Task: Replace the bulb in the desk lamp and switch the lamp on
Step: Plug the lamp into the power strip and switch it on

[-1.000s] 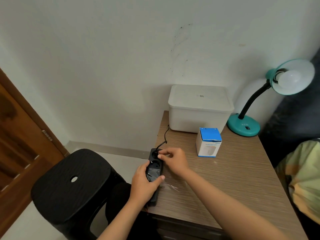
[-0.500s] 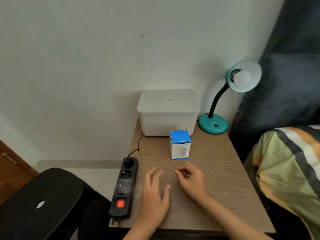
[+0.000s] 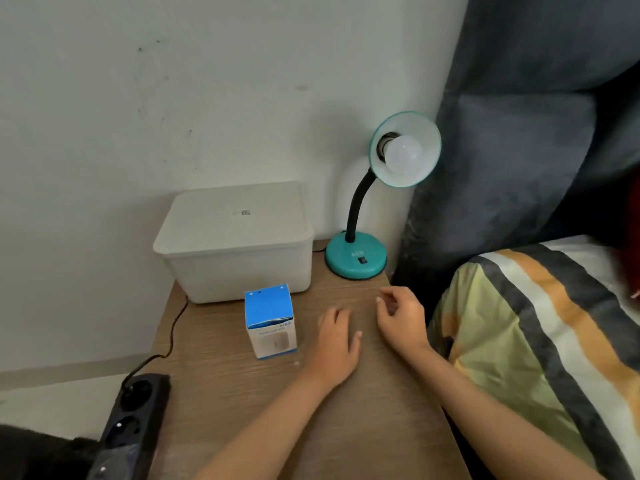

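A teal desk lamp [image 3: 356,259] stands at the table's back right, its black neck curving up to a round shade. A white bulb [image 3: 403,154] sits in the shade and is unlit. A small black switch [image 3: 362,260] shows on the lamp's base. A blue and white bulb box [image 3: 270,320] stands upright mid-table. My left hand [image 3: 335,344] lies flat on the wood, fingers relaxed, just right of the box. My right hand [image 3: 401,317] hovers near the lamp base, fingers loosely curled, holding nothing.
A white lidded tub [image 3: 235,242] sits against the wall behind the box. A black power strip [image 3: 135,424] with a plugged cord lies at the wooden table's [image 3: 346,427] left edge. A striped blanket [image 3: 540,327] and dark headboard crowd the right side.
Both hands left the power strip and moved right across the table toward the lamp. The view swung right, so the strip now sits at the lower left.
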### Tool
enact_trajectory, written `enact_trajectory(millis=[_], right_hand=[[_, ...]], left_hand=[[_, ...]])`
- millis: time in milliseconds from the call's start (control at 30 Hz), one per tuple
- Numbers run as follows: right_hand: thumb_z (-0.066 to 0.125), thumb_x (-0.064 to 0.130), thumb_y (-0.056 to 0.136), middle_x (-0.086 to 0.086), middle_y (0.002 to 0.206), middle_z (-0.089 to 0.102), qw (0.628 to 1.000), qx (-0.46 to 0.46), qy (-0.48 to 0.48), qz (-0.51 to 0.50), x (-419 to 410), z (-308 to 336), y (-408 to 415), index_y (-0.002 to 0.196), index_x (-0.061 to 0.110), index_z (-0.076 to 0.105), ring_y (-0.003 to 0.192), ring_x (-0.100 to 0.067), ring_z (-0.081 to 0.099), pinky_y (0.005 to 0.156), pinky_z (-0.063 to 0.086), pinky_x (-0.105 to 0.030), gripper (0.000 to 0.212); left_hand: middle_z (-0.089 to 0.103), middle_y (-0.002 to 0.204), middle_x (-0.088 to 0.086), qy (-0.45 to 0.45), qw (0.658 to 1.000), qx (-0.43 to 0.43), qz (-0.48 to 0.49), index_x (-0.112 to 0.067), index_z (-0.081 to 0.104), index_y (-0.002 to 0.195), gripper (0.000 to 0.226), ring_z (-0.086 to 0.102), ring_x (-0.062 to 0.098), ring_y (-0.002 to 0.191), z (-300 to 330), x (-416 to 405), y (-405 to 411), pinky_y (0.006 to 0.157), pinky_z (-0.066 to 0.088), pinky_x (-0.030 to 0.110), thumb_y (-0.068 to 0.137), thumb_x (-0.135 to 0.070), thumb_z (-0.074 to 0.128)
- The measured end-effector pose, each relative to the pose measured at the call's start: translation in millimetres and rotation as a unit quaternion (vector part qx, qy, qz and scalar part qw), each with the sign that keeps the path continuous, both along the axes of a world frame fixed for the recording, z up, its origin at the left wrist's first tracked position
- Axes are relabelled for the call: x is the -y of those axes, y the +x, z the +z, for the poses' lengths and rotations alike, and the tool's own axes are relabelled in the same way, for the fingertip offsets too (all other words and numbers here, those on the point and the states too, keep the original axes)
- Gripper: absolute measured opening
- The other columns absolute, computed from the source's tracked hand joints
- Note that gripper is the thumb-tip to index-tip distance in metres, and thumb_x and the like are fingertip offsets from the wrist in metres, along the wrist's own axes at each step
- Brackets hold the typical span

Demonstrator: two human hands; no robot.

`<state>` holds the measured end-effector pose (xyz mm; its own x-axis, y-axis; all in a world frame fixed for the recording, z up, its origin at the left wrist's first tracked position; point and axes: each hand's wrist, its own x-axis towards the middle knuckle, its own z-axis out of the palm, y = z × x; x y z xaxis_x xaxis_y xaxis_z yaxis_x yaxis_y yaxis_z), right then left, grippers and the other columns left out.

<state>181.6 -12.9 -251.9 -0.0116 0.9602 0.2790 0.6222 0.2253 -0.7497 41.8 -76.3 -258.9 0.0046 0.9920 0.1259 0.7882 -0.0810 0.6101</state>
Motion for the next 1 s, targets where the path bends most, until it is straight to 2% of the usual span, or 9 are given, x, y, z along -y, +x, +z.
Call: enact_trajectory(millis=[67, 167, 333, 467, 667, 833, 1000], right_hand=[[0.060, 0.015, 0.085, -0.005, 0.106, 0.063, 1.000, 0.008, 0.010, 0.013, -20, 0, -1, 0.111, 0.011, 0.061, 0.099, -0.014, 0.059, 0.091, 0.051, -0.029, 0.026], [0.060, 0.012, 0.086, -0.009, 0.125, 0.060, 0.999, 0.018, 0.013, 0.038, -43, -1, -9, 0.122, 0.009, 0.056, 0.119, -0.019, 0.053, 0.105, 0.040, -0.029, 0.036], [0.058, 0.013, 0.089, -0.011, 0.142, 0.046, 0.998, -0.002, -0.013, 0.055, -70, -1, -25, 0.131, 0.008, 0.049, 0.138, -0.023, 0.034, 0.115, 0.029, -0.035, 0.043], [0.058, 0.015, 0.090, -0.010, 0.142, 0.047, 0.998, 0.007, -0.018, 0.061, -79, -10, -27, 0.130, 0.010, 0.051, 0.140, -0.020, 0.030, 0.115, 0.022, -0.032, 0.041], [0.061, 0.015, 0.087, -0.008, 0.138, 0.052, 0.999, -0.009, -0.003, 0.054, -83, -14, -25, 0.122, 0.013, 0.057, 0.137, -0.018, 0.035, 0.113, 0.024, -0.030, 0.035], [0.060, 0.015, 0.088, -0.009, 0.139, 0.051, 0.999, 0.001, -0.004, 0.049, -82, -16, -27, 0.122, 0.009, 0.056, 0.138, -0.019, 0.034, 0.113, 0.023, -0.030, 0.035], [0.058, 0.011, 0.088, -0.014, 0.135, 0.054, 0.999, 0.000, 0.015, 0.047, -81, -17, -29, 0.116, 0.001, 0.059, 0.136, -0.026, 0.038, 0.109, 0.025, -0.027, 0.029]], left_hand=[[0.030, 0.148, 0.008, -0.008, 1.000, -0.023, 0.010, -0.012, 0.035, 0.138, 0.051, 0.026, 0.023, 0.137, 1, -24, 2, 0.113, 0.026, 0.039, 0.093, -0.035, 0.044], [0.023, 0.153, 0.011, -0.026, 0.996, -0.084, 0.027, -0.014, 0.030, 0.142, 0.056, 0.020, 0.028, 0.141, -1, -48, 2, 0.115, 0.017, 0.050, 0.093, -0.039, 0.041], [0.012, 0.157, 0.007, -0.048, 0.989, -0.136, 0.025, -0.017, 0.024, 0.145, 0.062, 0.009, 0.024, 0.145, -16, -60, -4, 0.115, 0.005, 0.051, 0.092, -0.048, 0.031], [0.015, 0.157, 0.004, -0.031, 0.990, -0.132, 0.036, -0.020, 0.026, 0.143, 0.071, 0.012, 0.021, 0.144, -20, -60, -5, 0.116, 0.008, 0.048, 0.083, -0.056, 0.019], [0.020, 0.155, 0.002, -0.022, 0.992, -0.116, 0.045, -0.022, 0.030, 0.140, 0.059, 0.017, 0.021, 0.142, -19, -61, -5, 0.116, 0.009, 0.047, 0.088, -0.049, 0.036], [0.022, 0.154, 0.002, -0.016, 0.992, -0.113, 0.046, -0.022, 0.033, 0.139, 0.058, 0.019, 0.021, 0.140, -18, -61, -5, 0.115, 0.011, 0.047, 0.088, -0.049, 0.038], [0.029, 0.151, 0.005, -0.014, 0.989, -0.133, 0.064, -0.018, 0.041, 0.133, 0.062, 0.029, 0.026, 0.136, -18, -62, -2, 0.112, 0.018, 0.050, 0.081, -0.051, 0.033]])
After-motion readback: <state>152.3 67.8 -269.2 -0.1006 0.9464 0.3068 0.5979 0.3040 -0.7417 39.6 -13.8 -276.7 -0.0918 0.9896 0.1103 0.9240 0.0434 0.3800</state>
